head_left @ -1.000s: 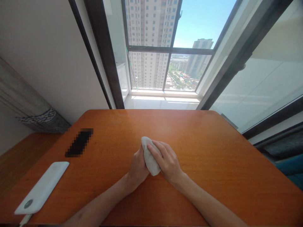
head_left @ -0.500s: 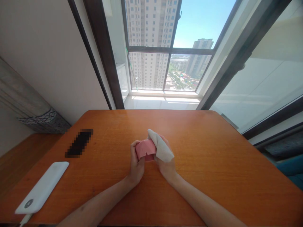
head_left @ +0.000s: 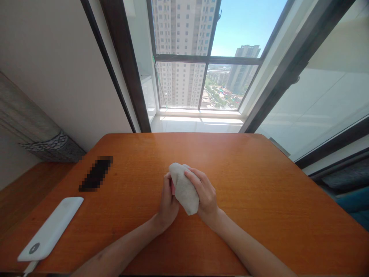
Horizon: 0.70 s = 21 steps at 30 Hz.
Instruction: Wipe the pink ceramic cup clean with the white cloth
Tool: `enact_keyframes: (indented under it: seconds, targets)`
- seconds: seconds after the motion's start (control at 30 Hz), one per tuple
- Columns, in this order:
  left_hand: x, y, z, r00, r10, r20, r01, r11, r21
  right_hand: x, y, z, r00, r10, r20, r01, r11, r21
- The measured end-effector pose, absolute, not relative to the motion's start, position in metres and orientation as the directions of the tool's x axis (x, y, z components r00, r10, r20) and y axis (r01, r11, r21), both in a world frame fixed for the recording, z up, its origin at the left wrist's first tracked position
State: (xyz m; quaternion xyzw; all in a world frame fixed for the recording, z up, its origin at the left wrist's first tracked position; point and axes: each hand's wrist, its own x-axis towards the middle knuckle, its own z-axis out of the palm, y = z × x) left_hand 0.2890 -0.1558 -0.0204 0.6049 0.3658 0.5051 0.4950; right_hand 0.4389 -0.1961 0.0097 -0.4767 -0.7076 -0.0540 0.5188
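Above the middle of the table, both hands meet around a white cloth (head_left: 186, 188). My right hand (head_left: 206, 194) is closed on the cloth, fingers laid over its right side. A small pink hollow piece (head_left: 172, 187) shows only as a sliver between the cloth and my left hand (head_left: 168, 204). My left hand is closed round that pink piece from the left. The cloth is draped over most of it, so its exact kind is hard to tell.
On the left of the wooden table (head_left: 138, 154) lies a white power bank (head_left: 52, 229) with a cable at its near end. Beyond it is a dark, pixelated flat object (head_left: 96, 174). A window (head_left: 206, 57) stands past the far edge, and a gathered curtain (head_left: 37, 123) hangs at left.
The cloth has moved left and nearer, from the pink piece's right side to cover nearly all of it. My right hand has turned, its fingers now on top of the cloth.
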Motion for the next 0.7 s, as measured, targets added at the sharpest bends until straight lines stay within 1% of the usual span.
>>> enact_keyframes:
  seconds: [0.07, 0.13, 0.2, 0.27, 0.33, 0.4, 0.43, 0.5, 0.57, 0.6, 0.63, 0.7]
  targets:
    - [0.289, -0.154, -0.017, 0.089, 0.941, 0.328, -0.092, -0.320, 0.943, 0.432, -0.192, 0.006, 0.192, 0.650, 0.735, 0.645, 0.481, -0.594]
    - [0.290, -0.153, -0.016, 0.030, 0.938, 0.344, -0.122, -0.339, 0.933, 0.425, -0.188, 0.004, 0.341, 0.686, 0.643, 0.501, 0.446, -0.742]
    - [0.291, -0.152, -0.017, 0.037, 0.951, 0.308, -0.137, -0.300, 0.944, 0.421, -0.184, 0.003, 0.381, 0.733, 0.563, 0.367, 0.439, -0.820]
    - [0.291, -0.149, -0.019, 0.066, 0.959, 0.276, -0.139, -0.265, 0.954, 0.424, -0.181, 0.002, 0.371, 0.754, 0.541, 0.327, 0.439, -0.837]
    - [0.292, -0.145, -0.019, 0.118, 0.951, 0.287, -0.115, -0.274, 0.955, 0.432, -0.179, 0.001, 0.352, 0.729, 0.587, 0.403, 0.448, -0.798]
    - [0.292, -0.141, -0.018, 0.184, 0.919, 0.347, -0.063, -0.342, 0.938, 0.443, -0.180, 0.002, 0.258, 0.696, 0.670, 0.556, 0.460, -0.692]
    - [0.292, -0.139, -0.017, 0.220, 0.900, 0.377, -0.032, -0.379, 0.925, 0.447, -0.181, 0.004, 0.179, 0.686, 0.705, 0.645, 0.459, -0.611]
    - [0.290, -0.139, -0.016, 0.268, 0.876, 0.401, 0.021, -0.421, 0.907, 0.453, -0.185, 0.008, 0.005, 0.673, 0.740, 0.796, 0.445, -0.411]
    - [0.289, -0.140, -0.018, 0.309, 0.876, 0.371, 0.044, -0.403, 0.914, 0.453, -0.189, 0.013, -0.121, 0.657, 0.744, 0.867, 0.435, -0.243]
    - [0.288, -0.141, -0.019, 0.329, 0.877, 0.350, 0.040, -0.383, 0.923, 0.452, -0.191, 0.014, -0.159, 0.644, 0.748, 0.874, 0.444, -0.196]
    - [0.288, -0.142, -0.021, 0.350, 0.875, 0.334, 0.026, -0.366, 0.930, 0.450, -0.192, 0.015, -0.179, 0.632, 0.754, 0.869, 0.461, -0.180]
    - [0.287, -0.143, -0.022, 0.373, 0.870, 0.322, -0.007, -0.344, 0.939, 0.446, -0.192, 0.014, -0.167, 0.625, 0.763, 0.833, 0.503, -0.229]
